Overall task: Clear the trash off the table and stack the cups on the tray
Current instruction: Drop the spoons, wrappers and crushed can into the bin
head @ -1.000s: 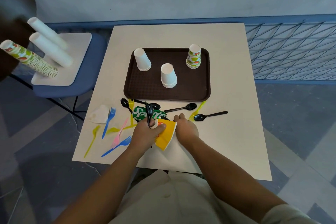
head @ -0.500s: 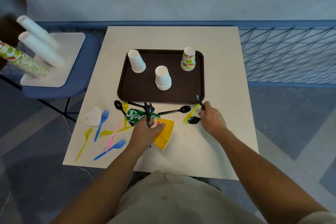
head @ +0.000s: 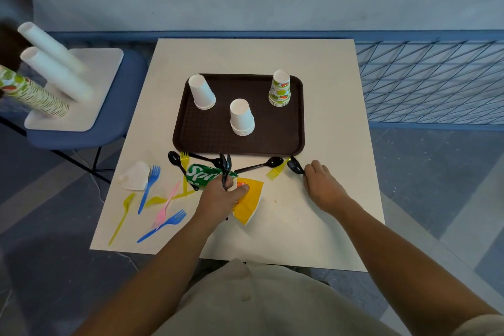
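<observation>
A pale square surface (head: pixel 327 213) stands before a grey wall, with blue mesh railing (head: pixel 431 84) beyond its right edge and a blue chair (head: pixel 81 136) off its left edge. The brown tray (head: pixel 207 131) sits at the middle of the surface and carries three upside-down stacks: white cups (head: pixel 201 93) at its far left, white cups (head: pixel 241 117) centrally, and printed cups (head: pixel 280 88) at its far right.

The hands are apart. The left hand (head: pixel 218 199) is curled round a bundle of black cutlery (head: pixel 225 169), thumb pressing a yellow wrapper (head: pixel 249 204), right beside a crushed green can (head: pixel 203 175). The right hand (head: pixel 323 185) pinches the handle of a black spoon (head: pixel 295 166) just off the tray's near right corner. Between the hands lie a second black spoon (head: pixel 259 165) and a yellow fork (head: pixel 275 172). Toward the near left corner lie a crumpled napkin (head: pixel 135 176), blue forks (head: pixel 148 188), a pink fork (head: pixel 165 206) and a yellow-green fork (head: pixel 120 218).
</observation>
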